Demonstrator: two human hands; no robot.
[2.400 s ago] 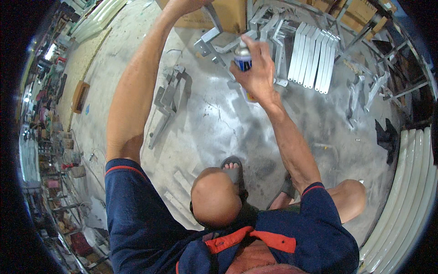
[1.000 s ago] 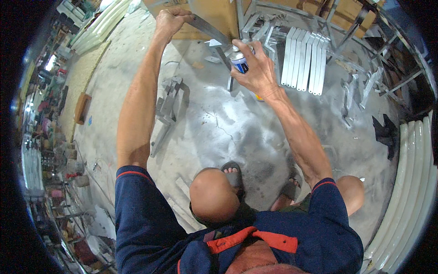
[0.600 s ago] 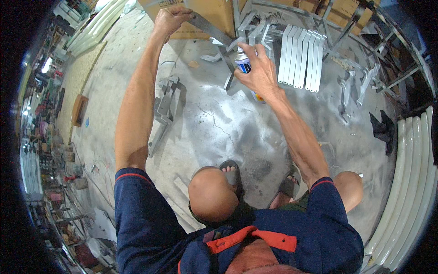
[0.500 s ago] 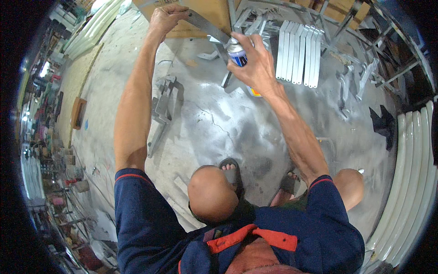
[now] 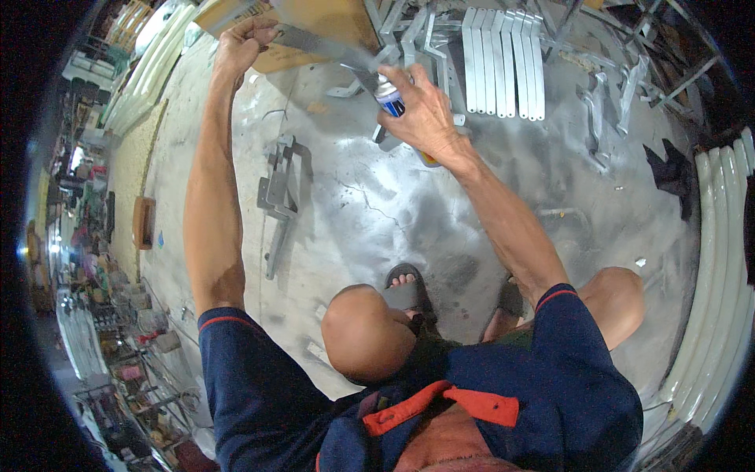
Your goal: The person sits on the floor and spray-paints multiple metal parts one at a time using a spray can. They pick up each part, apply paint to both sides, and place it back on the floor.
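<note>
Out in front at the far left, my left hand [image 5: 245,49] pinches one end of a flat grey metal strip [image 5: 308,41]. That strip slants down to the right, its other end blurred close to the nozzle of a spray can [image 5: 389,96]. My right hand [image 5: 429,110] is wrapped round the can, forefinger on its top. The can has a silvery top and a blue and white body; most of its lower part is behind my hand. A whitish haze shows between the nozzle and the strip.
Beyond the strip stands a cardboard box [image 5: 334,20]. Several pale metal strips [image 5: 503,67] lie in a row at the far right, beside a metal frame [image 5: 692,79]. Bent brackets [image 5: 277,189] lie on the floor at left. Long whitish wrapped lengths [image 5: 712,267] line the right side.
Both hands, with the strip and the can, appear further left and slightly higher. The floor items have shifted in view too, as the head view has moved. Both grips stay the same.
</note>
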